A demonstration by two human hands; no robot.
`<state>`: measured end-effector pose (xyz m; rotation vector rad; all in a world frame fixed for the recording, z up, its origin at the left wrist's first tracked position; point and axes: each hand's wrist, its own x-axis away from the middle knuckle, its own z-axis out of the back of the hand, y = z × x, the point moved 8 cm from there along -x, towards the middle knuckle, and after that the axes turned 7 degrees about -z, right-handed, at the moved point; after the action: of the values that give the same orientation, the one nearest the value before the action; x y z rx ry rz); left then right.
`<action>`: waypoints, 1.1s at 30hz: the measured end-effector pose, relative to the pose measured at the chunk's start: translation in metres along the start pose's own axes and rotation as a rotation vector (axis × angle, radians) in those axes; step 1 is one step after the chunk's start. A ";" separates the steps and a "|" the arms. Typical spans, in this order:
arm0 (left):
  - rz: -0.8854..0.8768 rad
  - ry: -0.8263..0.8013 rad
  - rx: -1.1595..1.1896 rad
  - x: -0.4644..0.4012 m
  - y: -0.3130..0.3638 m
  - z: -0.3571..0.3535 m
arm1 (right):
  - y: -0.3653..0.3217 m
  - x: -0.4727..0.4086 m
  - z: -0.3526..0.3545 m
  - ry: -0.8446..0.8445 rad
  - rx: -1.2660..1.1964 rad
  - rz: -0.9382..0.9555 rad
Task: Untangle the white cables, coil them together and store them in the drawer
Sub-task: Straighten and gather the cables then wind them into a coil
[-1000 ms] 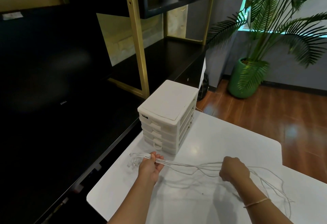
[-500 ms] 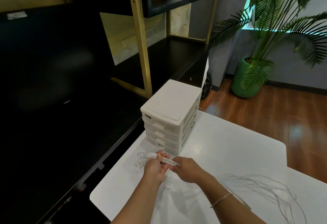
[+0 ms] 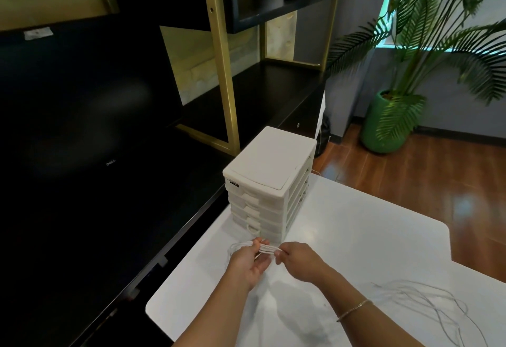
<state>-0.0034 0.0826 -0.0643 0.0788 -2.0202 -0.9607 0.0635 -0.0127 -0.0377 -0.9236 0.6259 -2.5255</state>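
A bundle of white cables [image 3: 269, 249] stretches tight between my two hands just in front of the white drawer unit [image 3: 269, 182]. My left hand [image 3: 250, 263] grips the bundle near its plug ends, which stick out to the left. My right hand [image 3: 298, 260] pinches the same bundle a short way to the right. The long loose tails of the cables [image 3: 432, 308] trail over the white table [image 3: 356, 237] at the lower right. All drawers of the unit look closed.
A black desk with a dark monitor [image 3: 82, 141] lies to the left. Behind it rises a gold-framed black shelf [image 3: 219, 59]. A potted palm in a green pot [image 3: 383, 127] stands on the wooden floor at the right, past the table's edge.
My right hand slid left along the cables from about mid-table until it sits close beside my left hand. The loose tails now lie slack at the lower right.
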 end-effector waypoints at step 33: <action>-0.610 -0.348 -1.319 0.016 0.030 -0.049 | 0.002 0.021 0.036 -0.051 -0.283 -0.012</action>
<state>0.0312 0.0685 -0.0179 -0.2194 -1.2524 -2.6443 0.0733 -0.0343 -0.0029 -1.0859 0.9825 -2.4551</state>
